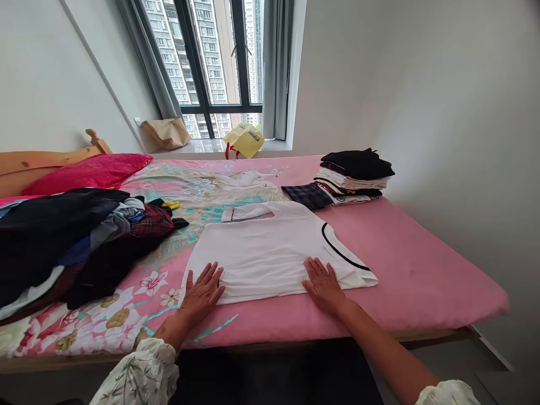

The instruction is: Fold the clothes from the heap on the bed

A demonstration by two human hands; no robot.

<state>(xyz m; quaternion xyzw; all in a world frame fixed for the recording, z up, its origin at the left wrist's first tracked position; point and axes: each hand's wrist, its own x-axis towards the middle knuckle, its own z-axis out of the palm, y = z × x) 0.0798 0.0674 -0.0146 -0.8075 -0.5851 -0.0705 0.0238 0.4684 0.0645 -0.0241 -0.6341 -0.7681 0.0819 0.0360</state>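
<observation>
A white T-shirt (261,253) with black trim lies spread on the pink floral bed sheet (422,253), partly folded over, one sleeve reaching toward the far side. My left hand (202,291) rests flat on its near left corner, fingers outstretched. Near the shirt's right end, my right hand (323,284) presses flat on the fabric by the black-striped neckline, fingers extended. Neither hand grips anything.
Left of the shirt is a loose heap of dark clothes (84,242). A folded stack (354,174) stands at the back right beside a dark checked garment (307,195). A red pillow (93,171) lies by the headboard; a paper bag (166,132) and yellow bag (244,139) sit near the window.
</observation>
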